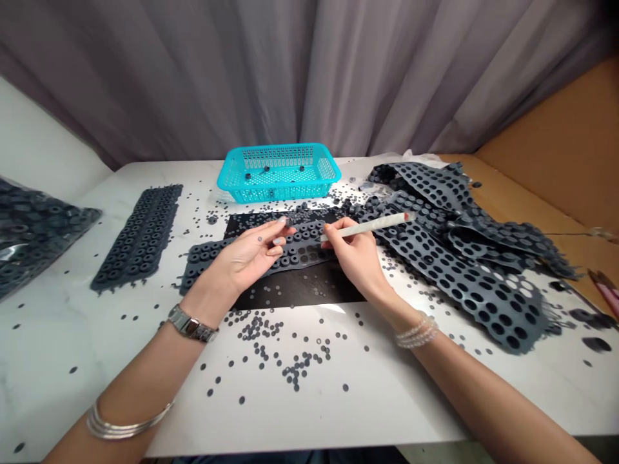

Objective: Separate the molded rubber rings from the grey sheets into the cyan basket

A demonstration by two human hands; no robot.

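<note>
Desk [406, 406]: smooth, white and faintly veined, it is carrying the sheets, the basket and a wide scatter of discs.
Left hand [249, 258]: palm turning upward, thumb and fingertip are pinching a stubby, dark, rubbery plug [290, 222] above the middle sheet.
Right hand [355, 251]: fingers are pinching a pale, slender stick [377, 224] like a pen; its reddish end is slanting toward the desk's right edge, its other end pointing down at the sheet. Whether that tip is touching, I cannot tell.
Middle sheet [200, 258]: dark grey and matt, it is lying under both hands near the desk's centre, showing rows of raised rings and some bare round cups.
Black mat [304, 290]: flat and faintly glossy, it is lying beneath that sheet.
Left sheet [138, 238]: knobbly and ragged-rimmed, it is resting toward the desk's left edge.
Right sheets [449, 274]: pocked with round hollows, they are curling and overlapping toward the right edge.
Basket [290, 192]: turquoise perforated plastic, standing near the back edge, it is holding a few dark pieces.
Bag [29, 232]: clear, shiny plastic is bulging with dark pieces at the left edge.
Discs [242, 400]: small, flat and round, they are spreading toward the front edge.
</note>
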